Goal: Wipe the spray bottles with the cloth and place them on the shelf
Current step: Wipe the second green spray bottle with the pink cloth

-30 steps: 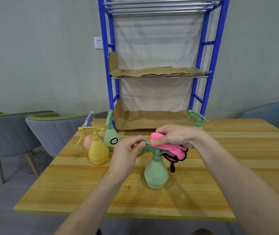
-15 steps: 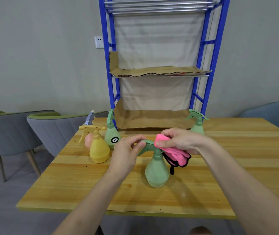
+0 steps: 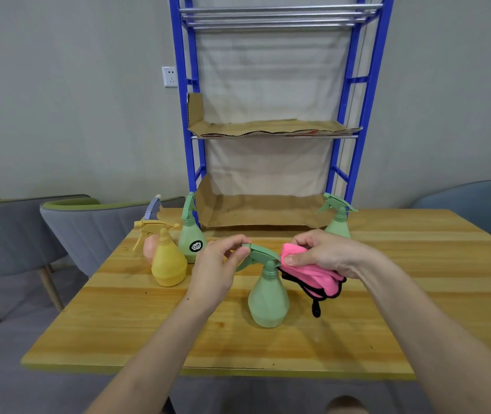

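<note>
1. By the table's (image 3: 113, 330) far-left corner stood the yellow bottle (image 3: 168, 265), a peach bottle (image 3: 149, 248) just behind it and a labelled green bottle (image 3: 191, 238) beside them. None was being handled, so they probably still awaited wiping.
2. The left hand (image 3: 216, 265) pinched the nozzle tip of the green spray bottle (image 3: 268, 300) between thumb and fingertips. The bottle stood upright mid-table, nearer the front edge. That pinch needed to stay firm, since a bottle this light would likely tip or swivel under a sideways rub.
3. The right hand (image 3: 326, 253) clutched the bunched pink cloth (image 3: 317, 277), with the thumb pressing it against the rear of the trigger head. A good wipe would carry the cloth down the neck and round the body, turning the bottle by its nozzle.
4. Another green bottle (image 3: 338, 225) stood at the far edge, beside the right post of the shelf (image 3: 271, 132).
5. Compared with a second ago, the left hand had kept its pinch and the bottle had not shifted. The cloth, then draped over the top of the trigger head, had slid rightward off it to the rear.
</note>
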`<state>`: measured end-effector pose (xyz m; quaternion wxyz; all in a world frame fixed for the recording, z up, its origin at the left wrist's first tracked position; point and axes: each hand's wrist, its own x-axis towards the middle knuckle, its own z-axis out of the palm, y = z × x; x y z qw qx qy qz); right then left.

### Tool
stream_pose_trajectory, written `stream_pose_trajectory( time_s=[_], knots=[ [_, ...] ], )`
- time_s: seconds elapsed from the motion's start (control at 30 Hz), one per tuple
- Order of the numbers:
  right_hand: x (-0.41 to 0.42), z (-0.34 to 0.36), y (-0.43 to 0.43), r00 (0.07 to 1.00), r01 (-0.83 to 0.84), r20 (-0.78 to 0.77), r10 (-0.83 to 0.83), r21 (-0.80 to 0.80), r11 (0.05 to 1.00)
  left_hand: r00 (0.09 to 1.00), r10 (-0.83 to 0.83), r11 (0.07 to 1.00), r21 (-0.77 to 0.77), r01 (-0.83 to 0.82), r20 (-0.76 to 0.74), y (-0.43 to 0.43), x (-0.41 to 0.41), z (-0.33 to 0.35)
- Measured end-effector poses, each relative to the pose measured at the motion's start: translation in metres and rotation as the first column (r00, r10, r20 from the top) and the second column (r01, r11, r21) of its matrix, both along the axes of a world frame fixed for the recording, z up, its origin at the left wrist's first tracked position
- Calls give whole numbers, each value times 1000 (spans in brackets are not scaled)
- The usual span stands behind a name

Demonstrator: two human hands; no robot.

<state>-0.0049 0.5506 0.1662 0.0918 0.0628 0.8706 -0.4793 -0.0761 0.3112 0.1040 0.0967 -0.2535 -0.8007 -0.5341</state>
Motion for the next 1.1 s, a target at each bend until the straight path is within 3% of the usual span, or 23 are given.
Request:
stream_pose_trajectory(
  time_s=[0.23,0.37,0.5,0.63,0.83,1.1],
  knots=[
    [8,11,0,992,123,-15,-122,106,987,999,-23,1000,22,22,40,-3,6,4],
    [15,14,-4,946,198,-288,-147,160,967,999,-3,998,57,0,55,-5,10,7],
    [8,9,-26,840,166,-543,0,256,952,999,-5,997,83,2,45,-5,15,8],
    [1,-15,-41,805,109,-582,117,339,935,1000,-13,997,79,10,28,-6,16,6],
    [3,-37,-43,811,67,-566,147,340,938,999,-18,999,48,20,-36,-6,20,9],
    [-4,-35,-42,687,214,-725,60,281,936,1000,0,999,43,1,-8,-6,19,10]
  ],
)
